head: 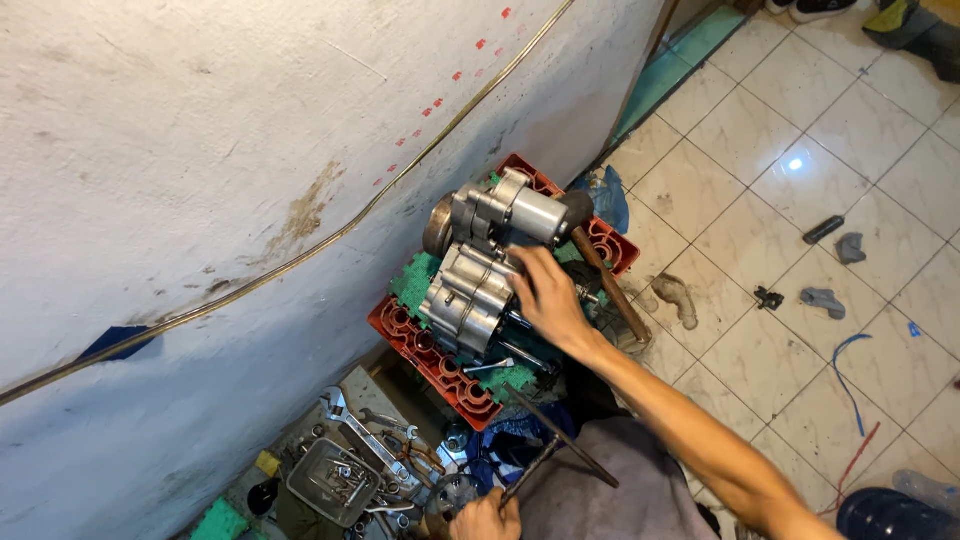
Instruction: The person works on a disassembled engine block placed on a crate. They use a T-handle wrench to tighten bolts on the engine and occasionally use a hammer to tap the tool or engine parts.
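- My right hand point(545, 295) lies palm-down, fingers spread wide, on the grey cast-metal engine casing point(470, 290). It grips nothing; the flat press looks meant to steady the block.
- The casing sits at centre frame on a red plastic crate point(425, 355) laid flat with green foam pads point(412, 282) under it. I judge the padding keeps the metal from sliding and spares its faces.
- A silver cylindrical motor housing point(535, 212) tops the casing at 12 o'clock, close to the white plastered wall point(200, 150).
- A wooden-handled hammer point(605, 280) leans on the crate at 2 o'clock from my right hand, its head just beside the cylinder and within easy reach.
- My left hand point(485, 518), at 6 o'clock on the bottom edge, is closed around the end of a thin dark metal rod point(560, 450) that slants up toward the crate.
- A steel tray of small parts point(335, 480) and loose wrenches point(375, 440) lie at 7 o'clock, near my left hand.
- Small grey and black parts point(822, 300) are scattered on the glossy tiled floor point(760, 150) at 3 o'clock, well apart from the work.
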